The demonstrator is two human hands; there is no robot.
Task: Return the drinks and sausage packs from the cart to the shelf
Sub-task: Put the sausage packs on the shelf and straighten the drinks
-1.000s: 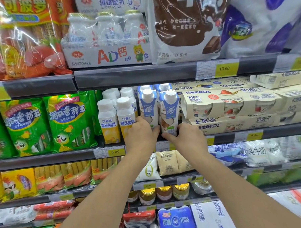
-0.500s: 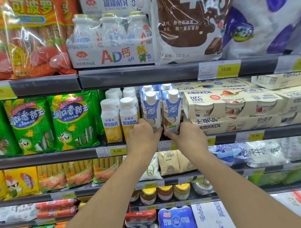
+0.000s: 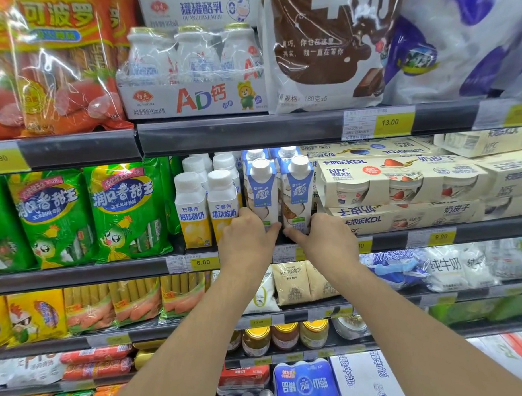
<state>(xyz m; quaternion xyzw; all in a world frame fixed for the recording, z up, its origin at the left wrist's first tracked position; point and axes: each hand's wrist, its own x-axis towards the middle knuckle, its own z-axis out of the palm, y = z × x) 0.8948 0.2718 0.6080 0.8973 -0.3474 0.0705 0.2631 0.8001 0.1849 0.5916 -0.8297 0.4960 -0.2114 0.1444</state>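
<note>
Two upright blue-and-white drink cartons: your left hand (image 3: pixel 246 238) grips the left carton (image 3: pixel 261 195), your right hand (image 3: pixel 326 241) the right carton (image 3: pixel 297 196), directly ahead.

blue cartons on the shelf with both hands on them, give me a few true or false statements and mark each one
1. Each hand holds one blue carton: left hand on the left blue carton, right hand on the right blue carton. True.
2. The cartons lie on their sides. False: both stand upright, white caps on top.
3. Yellow-labelled white bottles stand directly left of the cartons. True.
4. The price tag on the rail above reads 6.00. False: it reads 13.00.
5. The green sausage packs sit right of the cartons. False: they are further left.
</note>
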